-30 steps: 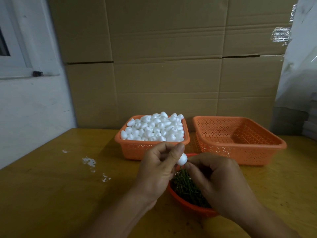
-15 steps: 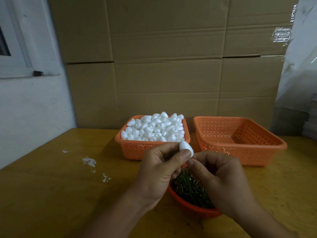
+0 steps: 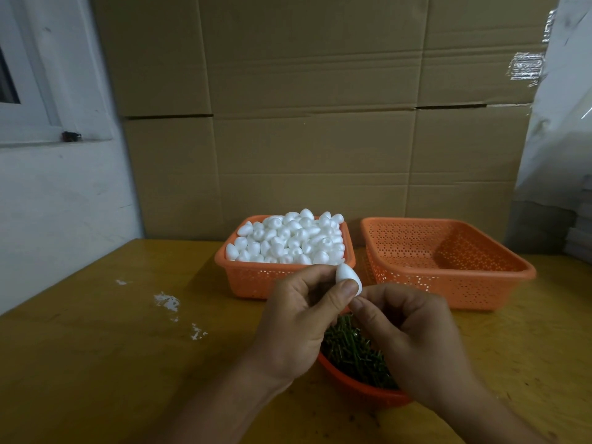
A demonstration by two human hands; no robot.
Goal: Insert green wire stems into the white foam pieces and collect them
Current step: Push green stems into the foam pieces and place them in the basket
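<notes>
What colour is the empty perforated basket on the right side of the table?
Orange, seen clearly in the head view: the empty perforated basket has small holes across its walls.

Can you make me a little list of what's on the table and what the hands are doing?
left hand: pinches one white foam piece between thumb and fingers
right hand: fingertips meet the foam piece's lower end; any stem it holds is hidden
left basket: orange, heaped with white foam pieces
right basket: orange, looks almost empty
round bowl: orange, under the hands, holds green wire stems
table: yellow wood, a few white crumbs on the left
behind: cardboard boxes
</notes>
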